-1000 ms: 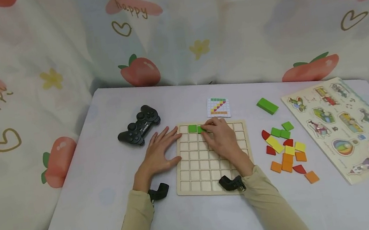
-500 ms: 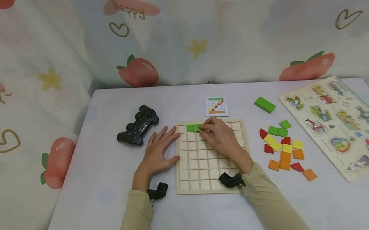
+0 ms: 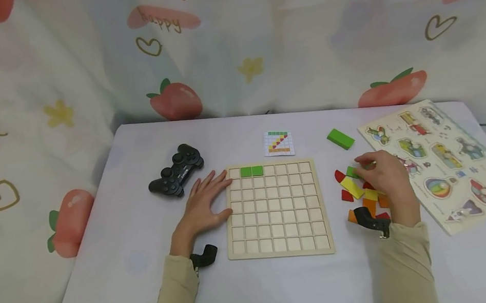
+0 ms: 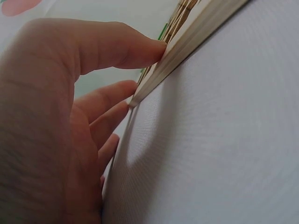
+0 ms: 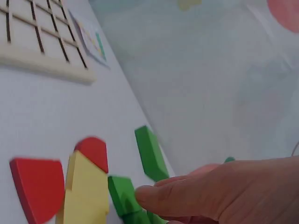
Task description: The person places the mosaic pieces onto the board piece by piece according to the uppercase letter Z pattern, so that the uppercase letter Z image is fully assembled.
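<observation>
A square wooden grid board [image 3: 281,216] lies on the white table, with two green square tiles [image 3: 251,171] side by side in its back row. Along its left edge rests my left hand [image 3: 200,210], fingers spread; the left wrist view shows the thumb [image 4: 149,52] against the rim. To the right of the board, my right hand [image 3: 386,173] is over a loose group of tiles. Its thumb tip [image 5: 144,196] is right at a green tile [image 5: 122,192], beside yellow tiles [image 5: 86,189] and red quarter-round pieces [image 5: 38,184]. The hand hides part of the group.
Behind the board lies a small pattern card [image 3: 278,143]. A black game controller [image 3: 176,171] is at the back left. A green block [image 3: 341,139] lies behind the loose tiles, and a wooden picture puzzle [image 3: 445,164] is at the far right.
My right hand has left the second green tile in the board's back row and moved right to the loose tiles. The left hand has stayed at the board's edge.
</observation>
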Demonstrator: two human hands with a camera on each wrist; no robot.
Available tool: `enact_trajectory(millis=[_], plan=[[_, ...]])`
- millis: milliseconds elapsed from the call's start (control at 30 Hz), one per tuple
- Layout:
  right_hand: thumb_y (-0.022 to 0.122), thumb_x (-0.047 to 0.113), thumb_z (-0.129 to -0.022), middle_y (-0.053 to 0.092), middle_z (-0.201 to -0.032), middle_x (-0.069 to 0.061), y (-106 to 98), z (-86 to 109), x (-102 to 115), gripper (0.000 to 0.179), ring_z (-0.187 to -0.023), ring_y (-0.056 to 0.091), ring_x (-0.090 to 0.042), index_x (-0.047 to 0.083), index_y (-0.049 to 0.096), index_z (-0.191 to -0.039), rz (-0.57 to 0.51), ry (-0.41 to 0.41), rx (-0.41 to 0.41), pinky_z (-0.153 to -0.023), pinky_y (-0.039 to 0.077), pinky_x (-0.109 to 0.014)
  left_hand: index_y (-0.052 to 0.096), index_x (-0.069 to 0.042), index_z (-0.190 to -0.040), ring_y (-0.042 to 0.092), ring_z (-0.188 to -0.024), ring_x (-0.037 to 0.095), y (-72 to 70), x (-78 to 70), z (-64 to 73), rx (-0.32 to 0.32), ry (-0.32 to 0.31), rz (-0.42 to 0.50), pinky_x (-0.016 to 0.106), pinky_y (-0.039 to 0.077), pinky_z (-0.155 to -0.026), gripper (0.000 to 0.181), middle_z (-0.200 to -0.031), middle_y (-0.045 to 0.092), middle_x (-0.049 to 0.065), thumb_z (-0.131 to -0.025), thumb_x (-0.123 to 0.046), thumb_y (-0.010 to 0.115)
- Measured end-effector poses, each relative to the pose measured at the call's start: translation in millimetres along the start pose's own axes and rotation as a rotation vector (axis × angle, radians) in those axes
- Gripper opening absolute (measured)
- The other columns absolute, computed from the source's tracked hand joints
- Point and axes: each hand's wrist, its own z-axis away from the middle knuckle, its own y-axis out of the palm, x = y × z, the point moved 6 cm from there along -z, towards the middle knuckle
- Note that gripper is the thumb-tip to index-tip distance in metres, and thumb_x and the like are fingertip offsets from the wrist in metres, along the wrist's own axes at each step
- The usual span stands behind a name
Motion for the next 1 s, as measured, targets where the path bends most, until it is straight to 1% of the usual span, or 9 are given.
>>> enact_trajectory(millis=[100,167,300,400,533,600,667,767,1000], plan=[[0.065,0.021,-0.094,0.062,-0.105,-0.024,3,-1.3,-11,0.041,-0.085,0.053,-0.031,-0.004,0.063,-0.125,-0.038,0.015,0.075,-0.066,0.047,-0.031,0.048,-0.018,-0.147,0.017,-0.15,0.023,0.5,1.5,0.5,-0.003,0.001,-0.005,0.047,0.003,-0.122,0.075,-0.16,0.03,-0.003,-0.078,-0.038,0.066],[0.065,0.022,-0.094,0.062,-0.102,-0.022,7,-2.0,-13,0.039,-0.083,0.052,-0.029,-0.003,0.064,-0.124,-0.059,0.023,0.091,-0.066,0.047,-0.029,0.047,-0.018,-0.148,0.017,-0.15,0.023,1.3,2.2,0.7,-0.001,0.004,-0.006,0.047,0.003,-0.122,0.075,-0.16,0.03,-0.003,-0.078,-0.039,0.066],[0.067,0.02,-0.093,0.059,-0.101,-0.019,9,-2.8,-11,0.035,-0.081,0.052,-0.027,-0.002,0.065,-0.12,-0.067,0.015,0.077,-0.064,0.048,-0.028,0.047,-0.019,-0.148,0.016,-0.15,0.022,2.6,3.4,0.8,0.006,0.001,0.0,0.046,0.002,-0.122,0.075,-0.16,0.029,-0.005,-0.078,-0.039,0.066],[0.068,0.016,-0.091,0.06,-0.099,-0.019,8,-2.8,-3,0.029,-0.077,0.053,-0.028,-0.002,0.063,-0.113,-0.069,-0.017,0.029,-0.061,0.048,-0.028,0.046,-0.021,-0.148,0.015,-0.15,0.02,3.2,3.9,0.4,0.007,-0.002,-0.005,0.045,0.002,-0.122,0.075,-0.16,0.028,-0.006,-0.078,-0.039,0.066],[0.067,0.012,-0.091,0.064,-0.097,-0.02,7,-5.2,19,0.019,-0.078,0.057,-0.03,0.0,0.063,-0.105,-0.102,-0.116,-0.113,-0.06,0.047,-0.028,0.047,-0.02,-0.148,0.015,-0.15,0.021,2.8,2.9,0.6,0.004,-0.002,-0.004,0.046,0.003,-0.122,0.075,-0.16,0.029,-0.006,-0.078,-0.039,0.067],[0.068,0.011,-0.091,0.067,-0.098,-0.02,14,-8.4,36,0.018,-0.079,0.06,-0.031,-0.001,0.067,-0.104,-0.158,-0.201,-0.177,-0.062,0.047,-0.027,0.047,-0.02,-0.148,0.015,-0.15,0.021,2.4,2.6,1.5,0.004,-0.004,-0.002,0.046,0.003,-0.122,0.076,-0.16,0.03,-0.005,-0.077,-0.038,0.067],[0.069,0.01,-0.091,0.068,-0.099,-0.019,25,-11.5,55,0.017,-0.082,0.062,-0.031,-0.001,0.069,-0.105,-0.226,-0.288,-0.202,-0.064,0.047,-0.025,0.048,-0.019,-0.147,0.016,-0.15,0.021,2.0,2.3,2.7,0.004,-0.004,0.002,0.047,0.004,-0.122,0.076,-0.16,0.03,-0.005,-0.077,-0.037,0.068],[0.069,0.008,-0.091,0.069,-0.098,-0.018,47,-15.8,81,0.016,-0.08,0.063,-0.029,0.0,0.072,-0.105,-0.309,-0.376,-0.163,-0.062,0.049,-0.023,0.048,-0.018,-0.147,0.017,-0.15,0.023,1.6,1.6,4.1,0.002,0.001,0.014,0.048,0.004,-0.122,0.076,-0.159,0.032,-0.003,-0.076,-0.036,0.068],[0.067,0.006,-0.091,0.07,-0.098,-0.016,82,-28.2,117,0.014,-0.082,0.065,-0.029,0.001,0.073,-0.103,-0.36,-0.392,-0.036,-0.064,0.052,-0.031,0.049,-0.017,-0.146,0.018,-0.15,0.025,4.0,2.1,4.2,-0.002,0.009,0.024,0.05,0.005,-0.122,0.075,-0.159,0.033,-0.002,-0.076,-0.035,0.068]])
